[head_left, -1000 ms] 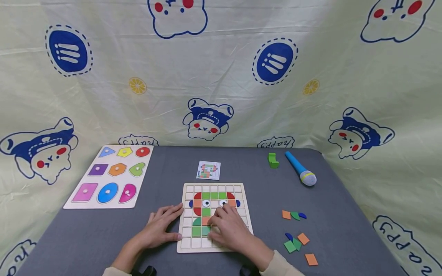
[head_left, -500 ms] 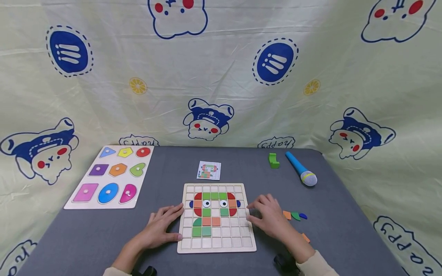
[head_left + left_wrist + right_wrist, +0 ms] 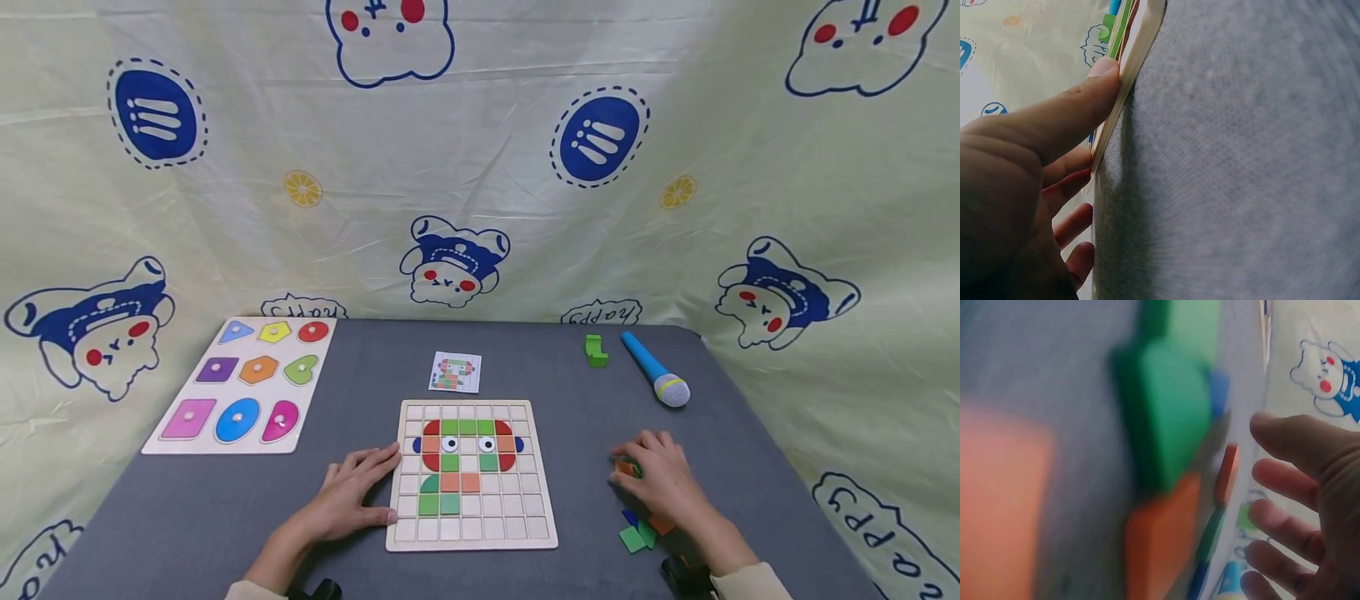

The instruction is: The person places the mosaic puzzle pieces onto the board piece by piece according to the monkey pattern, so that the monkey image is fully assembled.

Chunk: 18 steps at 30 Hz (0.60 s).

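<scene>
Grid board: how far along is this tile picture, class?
Done: the wide upper part, with two eye tiles, and five tiles below it sit on the grid board. In hand: the left hand touches the board's edge; the right hand is over loose tiles, with nothing visibly held. Left, probably: those loose tiles, since cells at the board's lower right are bare.

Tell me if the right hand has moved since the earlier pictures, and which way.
Yes: in the head view, the right hand has moved right, from over the board to the loose pieces.
</scene>
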### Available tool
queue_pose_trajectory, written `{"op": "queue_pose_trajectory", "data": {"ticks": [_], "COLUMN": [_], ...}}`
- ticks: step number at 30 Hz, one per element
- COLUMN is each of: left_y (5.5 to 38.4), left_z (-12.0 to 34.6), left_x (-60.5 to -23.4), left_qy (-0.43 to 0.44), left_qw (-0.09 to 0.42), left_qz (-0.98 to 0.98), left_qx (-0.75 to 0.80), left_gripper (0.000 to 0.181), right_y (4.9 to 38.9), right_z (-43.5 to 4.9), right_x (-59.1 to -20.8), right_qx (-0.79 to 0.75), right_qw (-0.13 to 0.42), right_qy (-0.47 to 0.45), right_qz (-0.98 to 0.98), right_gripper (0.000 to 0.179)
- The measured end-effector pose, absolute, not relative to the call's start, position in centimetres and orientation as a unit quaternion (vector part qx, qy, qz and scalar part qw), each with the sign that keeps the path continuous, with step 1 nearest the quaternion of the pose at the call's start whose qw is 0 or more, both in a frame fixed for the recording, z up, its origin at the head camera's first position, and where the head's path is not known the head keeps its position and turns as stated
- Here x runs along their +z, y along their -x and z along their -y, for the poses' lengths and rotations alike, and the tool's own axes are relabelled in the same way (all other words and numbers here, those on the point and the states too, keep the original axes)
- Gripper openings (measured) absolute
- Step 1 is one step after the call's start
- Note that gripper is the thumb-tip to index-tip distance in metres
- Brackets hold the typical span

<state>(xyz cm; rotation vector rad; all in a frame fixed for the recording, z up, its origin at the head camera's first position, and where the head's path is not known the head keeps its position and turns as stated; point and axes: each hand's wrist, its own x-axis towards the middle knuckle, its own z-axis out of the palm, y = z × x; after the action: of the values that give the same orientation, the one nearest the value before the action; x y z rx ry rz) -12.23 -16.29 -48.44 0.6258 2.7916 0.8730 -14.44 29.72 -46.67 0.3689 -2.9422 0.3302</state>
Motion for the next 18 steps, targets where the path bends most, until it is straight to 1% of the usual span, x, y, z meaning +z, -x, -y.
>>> {"op": "queue_pose_trajectory", "data": {"ticks": [5,10,18], "left_y": [12.2,12.2,12.2], "left_z": [16.3,16.4,16.3], "left_x": [-48.5,-48.4,-48.6], "left_qy": [-0.211,-0.210,-0.213], "left_qw": [0.070,0.074,0.071], "left_qz": [-0.931,-0.930,-0.930], "left_qx": [0.290,0.293,0.293], "left_gripper": [0.082,0.082,0.082], "right_y": [14.5,14.5,14.5], "right_z": [-31.2,-31.6,-31.9], "right_x": [-46.8,-46.7,-46.7], "right_qx": [0.099,0.089,0.085], "right_qw": [0.050,0.020,-0.002], "right_qy": [-0.109,-0.105,-0.100], "right_qz": [0.988,0.990,0.991], "right_gripper": [0.028,0.030,0.026]}}
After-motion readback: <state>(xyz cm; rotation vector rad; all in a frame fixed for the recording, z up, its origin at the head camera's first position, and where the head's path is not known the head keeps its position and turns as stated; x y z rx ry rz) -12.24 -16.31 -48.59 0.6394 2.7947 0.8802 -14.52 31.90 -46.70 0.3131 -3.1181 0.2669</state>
